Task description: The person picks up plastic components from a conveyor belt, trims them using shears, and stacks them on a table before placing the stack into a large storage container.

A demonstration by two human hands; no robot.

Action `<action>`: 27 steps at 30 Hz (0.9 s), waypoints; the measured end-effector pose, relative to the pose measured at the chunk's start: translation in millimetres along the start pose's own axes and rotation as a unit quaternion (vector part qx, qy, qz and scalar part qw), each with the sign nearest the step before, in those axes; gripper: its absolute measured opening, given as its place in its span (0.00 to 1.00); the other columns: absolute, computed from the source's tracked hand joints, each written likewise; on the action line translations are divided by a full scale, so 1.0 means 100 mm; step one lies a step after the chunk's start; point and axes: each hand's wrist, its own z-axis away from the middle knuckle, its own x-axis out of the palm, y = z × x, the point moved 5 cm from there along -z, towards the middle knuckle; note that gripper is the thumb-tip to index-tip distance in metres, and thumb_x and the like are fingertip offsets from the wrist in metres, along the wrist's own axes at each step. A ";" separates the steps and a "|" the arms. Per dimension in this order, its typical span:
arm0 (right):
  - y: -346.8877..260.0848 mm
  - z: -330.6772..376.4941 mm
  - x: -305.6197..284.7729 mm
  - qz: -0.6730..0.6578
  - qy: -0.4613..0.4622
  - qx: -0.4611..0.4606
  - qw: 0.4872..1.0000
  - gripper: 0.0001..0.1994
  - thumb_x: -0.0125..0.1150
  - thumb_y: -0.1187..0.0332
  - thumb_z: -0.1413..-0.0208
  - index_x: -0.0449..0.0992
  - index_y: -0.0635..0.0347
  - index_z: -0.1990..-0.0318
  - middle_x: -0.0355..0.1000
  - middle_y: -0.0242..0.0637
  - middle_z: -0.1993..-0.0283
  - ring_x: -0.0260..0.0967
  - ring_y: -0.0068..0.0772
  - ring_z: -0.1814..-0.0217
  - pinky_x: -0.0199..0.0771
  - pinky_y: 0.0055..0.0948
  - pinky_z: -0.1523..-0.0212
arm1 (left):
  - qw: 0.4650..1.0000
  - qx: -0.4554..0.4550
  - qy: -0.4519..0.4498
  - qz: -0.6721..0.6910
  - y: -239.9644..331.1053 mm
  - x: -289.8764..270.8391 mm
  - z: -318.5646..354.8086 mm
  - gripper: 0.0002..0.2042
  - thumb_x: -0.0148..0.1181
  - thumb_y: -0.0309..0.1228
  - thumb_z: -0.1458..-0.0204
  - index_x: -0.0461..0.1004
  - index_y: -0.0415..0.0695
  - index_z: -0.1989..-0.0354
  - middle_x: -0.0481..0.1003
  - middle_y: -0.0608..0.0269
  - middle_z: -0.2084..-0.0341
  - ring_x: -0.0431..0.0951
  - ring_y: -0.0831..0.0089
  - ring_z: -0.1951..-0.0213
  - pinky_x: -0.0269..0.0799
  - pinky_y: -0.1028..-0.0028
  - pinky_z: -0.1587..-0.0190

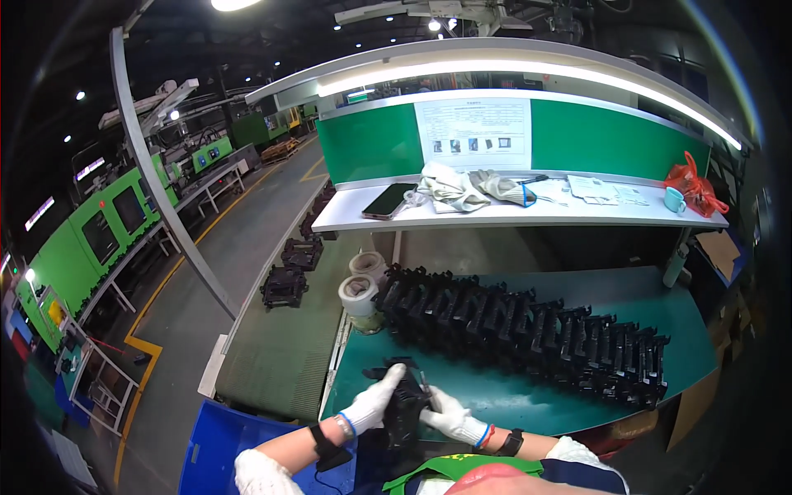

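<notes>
Close to my body, at the near edge of the green table, I hold a black moulded plastic part (403, 417) in both hands. My left hand (374, 402), in a white knit glove, is closed on its left side. From the other side my right hand (450, 415), gloved alike, is closed on the part's right edge. A thin upright piece shows by the right fingers; I cannot tell whether it belongs to the part or is a tool. Beyond my hands, a long row of similar black parts (520, 326) stands packed together on the green table (495, 404).
Left of the table runs a conveyor belt (276, 359) carrying several black parts (285, 286). White tape-like rolls (360, 297) stand beside it. A blue bin (219, 445) sits at lower left. The raised shelf (511, 216) holds a phone (388, 200), gloves (450, 188) and a red bag (695, 188).
</notes>
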 end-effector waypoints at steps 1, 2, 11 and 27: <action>0.15 0.05 -0.22 0.011 0.040 0.006 0.999 0.27 0.67 0.64 0.35 0.66 0.58 0.31 0.75 0.30 0.48 0.69 0.19 0.62 0.71 0.21 0.65 | 1.000 0.003 -0.024 -0.009 0.04 0.15 -0.08 0.32 0.57 0.63 0.37 0.79 0.44 0.42 0.82 0.60 0.47 0.80 0.66 0.48 0.74 0.58 0.40; 0.25 0.09 -0.42 0.020 0.080 0.015 0.996 0.24 0.66 0.65 0.35 0.68 0.57 0.34 0.75 0.29 0.51 0.68 0.18 0.62 0.71 0.21 0.66 | 0.999 0.004 -0.049 -0.017 0.08 0.29 -0.14 0.30 0.57 0.61 0.35 0.79 0.45 0.43 0.82 0.61 0.48 0.80 0.68 0.48 0.74 0.60 0.41; 0.34 0.75 -1.70 -0.033 0.319 0.168 0.932 0.10 0.65 0.62 0.34 0.75 0.57 0.55 0.70 0.26 0.74 0.64 0.19 0.79 0.65 0.24 0.79 | 0.996 0.020 -0.036 -0.083 0.23 0.30 -0.88 0.16 0.63 0.44 0.33 0.82 0.41 0.57 0.85 0.62 0.64 0.85 0.69 0.62 0.83 0.67 0.53; 0.45 1.46 -1.67 0.107 0.274 0.223 0.929 0.20 0.60 0.61 0.30 0.69 0.60 0.37 0.73 0.34 0.61 0.72 0.27 0.68 0.78 0.29 0.65 | 0.727 0.202 0.114 -0.646 -0.10 0.87 -0.70 0.26 0.63 0.49 0.45 0.77 0.42 0.46 0.83 0.45 0.58 0.83 0.49 0.49 0.80 0.54 0.49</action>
